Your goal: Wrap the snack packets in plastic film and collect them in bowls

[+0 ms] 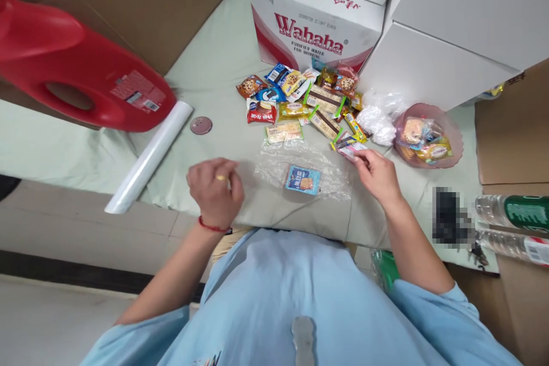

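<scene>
My right hand (377, 174) pinches the end of a small pink-and-white snack packet (352, 148) at the near edge of a snack pile. My left hand (217, 191) is curled closed above the near part of the table, and nothing shows in its fingers. Between the two hands, a blue snack packet (302, 179) lies on a clear plastic bag (274, 163) spread flat. A pale biscuit packet (283, 132) lies just beyond the bag. Behind it are several packets, among them a red one (261, 110) and a striped green-edged one (325, 99).
A pink bowl (457, 148) with snacks stands right, beside crumpled white plastic (380, 126). At left are a red jug (103, 80), a plastic roll (148, 160) and a round disc (201, 125). A Wahaha carton (311, 28) stands behind; bottles (514, 211) lie far right.
</scene>
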A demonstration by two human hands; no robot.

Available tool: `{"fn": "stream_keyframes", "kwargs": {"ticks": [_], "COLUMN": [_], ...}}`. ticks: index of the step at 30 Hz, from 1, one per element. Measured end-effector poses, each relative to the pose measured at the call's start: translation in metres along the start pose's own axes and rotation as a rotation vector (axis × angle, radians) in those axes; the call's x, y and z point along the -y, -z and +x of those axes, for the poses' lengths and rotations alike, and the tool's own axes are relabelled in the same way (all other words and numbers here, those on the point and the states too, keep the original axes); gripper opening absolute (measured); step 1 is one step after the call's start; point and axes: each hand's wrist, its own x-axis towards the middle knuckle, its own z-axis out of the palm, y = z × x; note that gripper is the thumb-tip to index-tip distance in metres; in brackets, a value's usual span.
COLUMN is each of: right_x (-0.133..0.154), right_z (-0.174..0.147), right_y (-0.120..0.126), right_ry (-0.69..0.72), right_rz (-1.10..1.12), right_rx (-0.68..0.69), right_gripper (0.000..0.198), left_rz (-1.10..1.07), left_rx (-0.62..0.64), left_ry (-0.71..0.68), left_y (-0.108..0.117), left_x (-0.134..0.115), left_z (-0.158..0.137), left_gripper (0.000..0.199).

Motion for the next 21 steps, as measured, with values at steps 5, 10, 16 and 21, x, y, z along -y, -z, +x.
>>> {"fn": "stream_keyframes", "kwargs": {"ticks": [5, 10, 16, 21], "right_x": [0.047, 0.070, 0.069, 0.074], "right_z": [0.046, 0.074, 0.075, 0.031], "right_y": [-0.038, -0.079, -0.063, -0.038], "right_ry": [0.261, 0.144, 0.149, 0.434], "right_rz": [-0.188, -0.366, -0.306, -0.141], "right_rx": [0.196, 0.295, 0.390, 0.494], "right_gripper": [0.036, 0.052, 0.026, 0.030], "left_rz": [-0.154, -0.043, -0.042, -0.111], "left_rx": [0.270, 0.632, 0.680, 0.666], "left_ry": [-0.477, -0.367, -0.339, -0.309], "left_y": [-0.009, -0.044, -0.048, -0.053], "left_x": [-0.065, -0.083, -0.079, -0.078], "left_z": [-0.012, -0.009, -0.019, -0.022], "left_gripper": [0.042, 0.043, 0.043, 0.042]}}
